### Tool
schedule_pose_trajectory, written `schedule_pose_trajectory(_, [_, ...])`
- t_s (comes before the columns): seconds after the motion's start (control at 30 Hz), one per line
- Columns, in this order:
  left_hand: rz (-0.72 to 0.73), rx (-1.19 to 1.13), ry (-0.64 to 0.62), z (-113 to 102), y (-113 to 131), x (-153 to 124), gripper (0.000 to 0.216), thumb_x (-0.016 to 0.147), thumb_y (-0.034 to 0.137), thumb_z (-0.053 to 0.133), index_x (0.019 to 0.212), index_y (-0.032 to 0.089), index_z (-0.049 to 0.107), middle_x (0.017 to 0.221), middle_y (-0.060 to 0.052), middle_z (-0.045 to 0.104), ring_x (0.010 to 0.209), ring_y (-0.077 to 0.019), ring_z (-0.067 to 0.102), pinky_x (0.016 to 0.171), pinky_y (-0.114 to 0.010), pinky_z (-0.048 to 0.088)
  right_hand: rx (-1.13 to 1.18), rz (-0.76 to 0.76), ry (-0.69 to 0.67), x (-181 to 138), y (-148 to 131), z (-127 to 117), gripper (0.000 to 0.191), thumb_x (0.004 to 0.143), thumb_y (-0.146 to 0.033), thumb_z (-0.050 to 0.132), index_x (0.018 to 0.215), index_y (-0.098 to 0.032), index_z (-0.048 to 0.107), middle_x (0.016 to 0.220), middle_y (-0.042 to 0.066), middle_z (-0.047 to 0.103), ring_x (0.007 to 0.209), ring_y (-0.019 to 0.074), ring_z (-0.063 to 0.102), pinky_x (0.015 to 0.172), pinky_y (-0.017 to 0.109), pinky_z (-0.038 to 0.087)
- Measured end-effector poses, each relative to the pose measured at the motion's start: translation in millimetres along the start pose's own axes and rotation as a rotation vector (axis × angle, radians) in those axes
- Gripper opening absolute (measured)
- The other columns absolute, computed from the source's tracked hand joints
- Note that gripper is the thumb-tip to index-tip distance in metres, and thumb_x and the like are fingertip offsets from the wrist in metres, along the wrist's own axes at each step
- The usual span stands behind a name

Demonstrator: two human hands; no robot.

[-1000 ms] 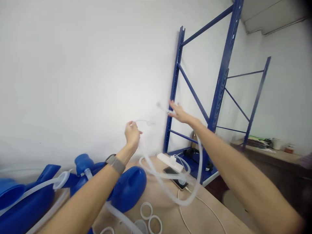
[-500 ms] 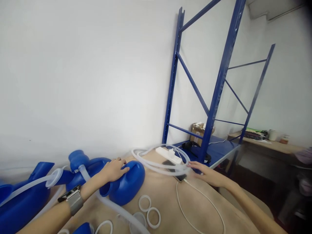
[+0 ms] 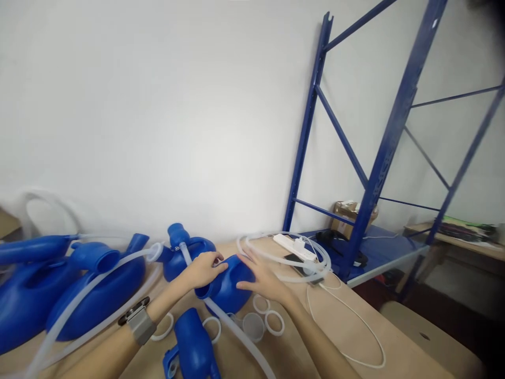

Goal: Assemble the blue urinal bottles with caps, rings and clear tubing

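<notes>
A blue plastic bottle [image 3: 232, 295] with a moulded handle and a wide neck lies on the table between my hands. My left hand [image 3: 207, 269] is closed over its neck side, fingers curled, a watch on that wrist. Against the bottle's right side, my right hand [image 3: 262, 276] has its thumb apart and its fingers stretched out. A translucent tube [image 3: 242, 331] runs toward me from near the bottle's mouth. White rings [image 3: 275, 322] and a round translucent disc [image 3: 253, 327] lie just in front. Nearer to me is a blue spouted part [image 3: 193, 345].
More blue bottles [image 3: 102, 300] with tubes crowd the left. Behind my left hand stands another blue bottle [image 3: 173, 266]. Coiled tubing [image 3: 325, 263] surrounds a power strip [image 3: 294, 246] and a phone with a white cable. A blue metal rack [image 3: 311, 121] rises at the right, a stool [image 3: 426, 337] below.
My right hand has moved left from the coiled tubing to the blue bottle. My left hand stays on that bottle. The view has shifted left, showing more bottles.
</notes>
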State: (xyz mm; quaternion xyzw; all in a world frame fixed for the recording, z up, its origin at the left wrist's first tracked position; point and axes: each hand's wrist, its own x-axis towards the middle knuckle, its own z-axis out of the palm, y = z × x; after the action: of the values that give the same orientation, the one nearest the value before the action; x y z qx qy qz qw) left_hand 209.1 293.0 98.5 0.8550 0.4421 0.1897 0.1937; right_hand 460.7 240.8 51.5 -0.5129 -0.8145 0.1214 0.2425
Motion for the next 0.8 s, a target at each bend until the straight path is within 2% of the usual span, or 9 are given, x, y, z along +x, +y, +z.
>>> schedule_pose_trajectory(0.07, [0.007, -0.004, 0.058, -9.5, -4.8, -23.3, 0.039, 0.097, 0.044, 0.054, 0.121, 0.018, 0.071, 0.122, -0.012, 0.074, 0.111, -0.0272, 0.07, 0.098, -0.036, 0.052, 0.021, -0.026, -0.039, 13.3, -4.4, 8.7, 0.096, 0.085, -0.074, 0.071, 0.163, -0.026, 0.041, 0.17, 0.015, 0.031, 0.159, 0.037, 0.023, 0.131, 0.057, 0.019])
schedule_pose_trajectory(0.17, [0.011, -0.008, 0.11, -18.0, -17.4, -64.9, 0.042, 0.097, 0.047, 0.053, 0.126, 0.022, 0.069, 0.126, -0.011, 0.071, 0.113, -0.0287, 0.068, 0.094, -0.038, 0.053, -0.013, -0.027, -0.009, 20.9, -7.1, 15.2, 0.092, 0.083, -0.071, 0.076, 0.158, -0.025, 0.049, 0.163, 0.015, 0.04, 0.153, 0.0352, 0.035, 0.129, 0.052, 0.027])
schedule_pose_trajectory(0.33, [-0.01, -0.05, 0.06, -16.9, -34.6, -113.0, 0.044, 0.096, 0.049, 0.054, 0.129, 0.023, 0.069, 0.124, -0.01, 0.07, 0.112, -0.0295, 0.067, 0.088, -0.038, 0.055, -0.106, 0.032, 0.005, 22.8, -11.3, 11.7, 0.095, 0.072, -0.072, 0.084, 0.151, -0.028, 0.056, 0.146, 0.014, 0.05, 0.145, 0.0364, 0.04, 0.124, 0.053, 0.031])
schedule_pose_trajectory(0.43, [-0.032, -0.085, -0.123, -13.3, -34.3, -122.3, 0.049, 0.087, 0.046, 0.066, 0.13, 0.023, 0.069, 0.129, -0.01, 0.069, 0.116, -0.0316, 0.065, 0.098, -0.042, 0.052, -0.117, 0.05, -0.012, 24.4, -15.5, 7.3, 0.091, 0.07, -0.072, 0.085, 0.146, -0.029, 0.059, 0.143, 0.013, 0.052, 0.143, 0.0363, 0.041, 0.122, 0.052, 0.033])
schedule_pose_trajectory(0.53, [-0.065, -0.106, -0.289, -7.4, -30.8, -123.9, 0.072, 0.074, 0.043, 0.081, 0.142, 0.027, 0.062, 0.135, -0.01, 0.067, 0.121, -0.0361, 0.062, 0.104, -0.046, 0.049, -0.116, 0.077, -0.052, 26.2, -19.5, 4.2, 0.09, 0.073, -0.071, 0.084, 0.146, -0.027, 0.057, 0.14, 0.012, 0.056, 0.138, 0.0358, 0.047, 0.119, 0.051, 0.037])
schedule_pose_trajectory(0.6, [-0.073, -0.151, -0.314, -3.8, -30.4, -122.6, 0.082, 0.07, 0.04, 0.083, 0.147, 0.03, 0.058, 0.136, -0.008, 0.067, 0.12, -0.0358, 0.063, 0.102, -0.043, 0.05, -0.114, 0.094, -0.068, 27.3, -21.8, 2.5, 0.091, 0.072, -0.071, 0.084, 0.146, -0.027, 0.056, 0.139, 0.012, 0.058, 0.136, 0.0362, 0.05, 0.117, 0.051, 0.038])
schedule_pose_trajectory(0.67, [-0.064, -0.185, -0.32, -4.3, -32.6, -120.9, 0.07, 0.071, 0.036, 0.082, 0.139, 0.032, 0.065, 0.124, -0.005, 0.072, 0.11, -0.0322, 0.066, 0.094, -0.038, 0.052, -0.114, 0.108, -0.074, 28.1, -23.2, 0.1, 0.09, 0.068, -0.07, 0.087, 0.143, -0.028, 0.059, 0.137, 0.011, 0.06, 0.134, 0.0368, 0.052, 0.117, 0.053, 0.037])
schedule_pose_trajectory(0.73, [-0.071, -0.183, -0.316, -12.0, -36.7, -120.4, 0.06, 0.071, 0.033, 0.081, 0.129, 0.029, 0.071, 0.105, -0.003, 0.073, 0.098, -0.029, 0.067, 0.085, -0.035, 0.052, -0.098, 0.113, -0.086, 28.0, -22.0, -3.3, 0.088, 0.069, -0.067, 0.088, 0.142, -0.028, 0.061, 0.136, 0.011, 0.061, 0.134, 0.0367, 0.053, 0.119, 0.054, 0.036])
schedule_pose_trajectory(0.8, [-0.079, -0.205, -0.263, -27.0, -41.0, -122.2, 0.06, 0.071, 0.032, 0.08, 0.13, 0.028, 0.072, 0.098, -0.003, 0.07, 0.093, -0.0264, 0.065, 0.082, -0.033, 0.053, -0.051, 0.112, -0.097, 26.9, -16.5, -7.0, 0.088, 0.073, -0.065, 0.086, 0.148, -0.028, 0.058, 0.146, 0.012, 0.058, 0.14, 0.037, 0.049, 0.122, 0.054, 0.033])
